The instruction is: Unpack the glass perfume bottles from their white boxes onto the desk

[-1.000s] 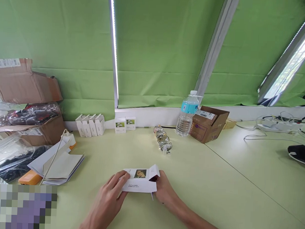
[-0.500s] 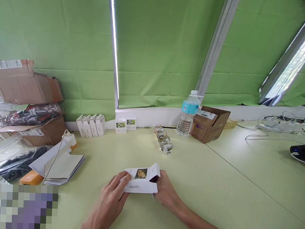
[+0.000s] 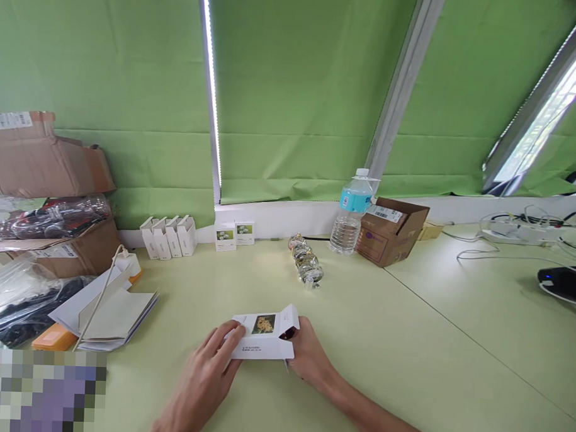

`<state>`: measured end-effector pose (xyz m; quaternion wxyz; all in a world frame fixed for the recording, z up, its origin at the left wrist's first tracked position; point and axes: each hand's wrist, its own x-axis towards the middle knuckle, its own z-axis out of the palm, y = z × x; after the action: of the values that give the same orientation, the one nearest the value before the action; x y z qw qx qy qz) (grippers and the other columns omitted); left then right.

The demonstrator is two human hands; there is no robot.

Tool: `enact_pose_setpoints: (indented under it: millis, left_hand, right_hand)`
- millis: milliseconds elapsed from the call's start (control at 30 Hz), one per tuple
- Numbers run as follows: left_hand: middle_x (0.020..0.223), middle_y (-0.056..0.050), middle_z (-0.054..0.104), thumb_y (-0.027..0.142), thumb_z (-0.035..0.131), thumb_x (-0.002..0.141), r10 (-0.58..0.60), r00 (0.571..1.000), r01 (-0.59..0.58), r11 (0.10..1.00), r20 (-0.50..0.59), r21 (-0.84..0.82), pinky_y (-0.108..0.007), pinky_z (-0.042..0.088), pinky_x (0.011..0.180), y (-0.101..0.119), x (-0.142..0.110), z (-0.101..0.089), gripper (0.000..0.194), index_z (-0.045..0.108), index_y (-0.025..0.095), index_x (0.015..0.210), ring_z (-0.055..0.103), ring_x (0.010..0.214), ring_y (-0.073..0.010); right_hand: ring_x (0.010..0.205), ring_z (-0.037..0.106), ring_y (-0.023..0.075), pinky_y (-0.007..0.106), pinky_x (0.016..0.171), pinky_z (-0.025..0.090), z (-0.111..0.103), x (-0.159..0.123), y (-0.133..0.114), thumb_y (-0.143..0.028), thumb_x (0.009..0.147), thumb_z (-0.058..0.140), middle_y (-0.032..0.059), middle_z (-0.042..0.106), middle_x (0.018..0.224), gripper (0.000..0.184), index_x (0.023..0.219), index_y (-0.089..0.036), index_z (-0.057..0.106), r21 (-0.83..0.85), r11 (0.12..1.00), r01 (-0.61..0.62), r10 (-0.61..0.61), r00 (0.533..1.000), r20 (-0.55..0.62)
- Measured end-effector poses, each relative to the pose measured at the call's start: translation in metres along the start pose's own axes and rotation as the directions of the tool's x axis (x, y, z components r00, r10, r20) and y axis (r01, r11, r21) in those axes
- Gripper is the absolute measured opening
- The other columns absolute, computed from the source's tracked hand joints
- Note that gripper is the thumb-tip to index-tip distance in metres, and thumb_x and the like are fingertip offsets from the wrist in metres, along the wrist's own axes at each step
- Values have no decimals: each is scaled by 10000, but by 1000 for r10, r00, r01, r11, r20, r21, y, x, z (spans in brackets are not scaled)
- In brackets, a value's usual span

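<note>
Green blinds [image 3: 296,96] behind pale worktop [image 3: 406,352] | left fingers [image 3: 229,335] closed over white flower-photo carton [image 3: 265,341], right hand [image 3: 311,358] gripping its other end | end flap [image 3: 290,317] raised, not yet folded down | beyond: glass-and-gold trinkets [image 3: 306,262], water bottle [image 3: 350,212], cardboard box [image 3: 391,233]; white folded sheets [image 3: 114,317] off left

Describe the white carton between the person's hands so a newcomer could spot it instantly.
Start at the pale green table, near its front edge, directly in front of the person. The open white carton is there, between the left hand and right hand. Unlike the white boxes standing upright in a row at the back, it lies on its side with an end flap raised, showing a yellow-flower photo.
</note>
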<state>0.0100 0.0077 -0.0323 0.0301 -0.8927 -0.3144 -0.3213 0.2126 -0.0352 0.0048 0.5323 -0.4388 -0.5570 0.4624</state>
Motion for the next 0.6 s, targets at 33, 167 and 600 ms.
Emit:
enact_pose_setpoints:
  millis: [33, 167, 600]
  left_hand:
    - [1211, -71, 612, 150, 457, 882, -1, 1000, 1, 1000, -5, 4, -275, 564, 812, 0, 1, 0, 375, 467, 247, 1244, 623, 1074, -191]
    - [1197, -66, 627, 181, 432, 901, -1, 1000, 1, 1000, -23, 27, -253, 575, 736, -2, 2, 0, 348, 461, 244, 1242, 648, 1032, -183]
    - [1189, -58, 641, 193, 424, 911, 12, 999, -5, 992, -50, 124, -264, 579, 710, -10, 2, 5, 334, 463, 227, 1241, 658, 999, -182]
  right_hand:
    - [730, 640, 223, 256, 620, 490, -1, 1, 0, -225, 709, 605, 41, 705, 766, 181, 779, -123, 736, -18, 1000, 2, -3, 1000, -7]
    - [695, 614, 195, 227, 577, 464, -3, 2, 2, -205, 688, 582, 24, 685, 720, 178, 752, -124, 727, -123, 992, 5, -10, 999, -41]
    - [578, 521, 129, 189, 484, 363, -6, 3, 1, -201, 647, 559, -19, 594, 583, 118, 612, -140, 654, -382, 924, -23, -41, 987, -158]
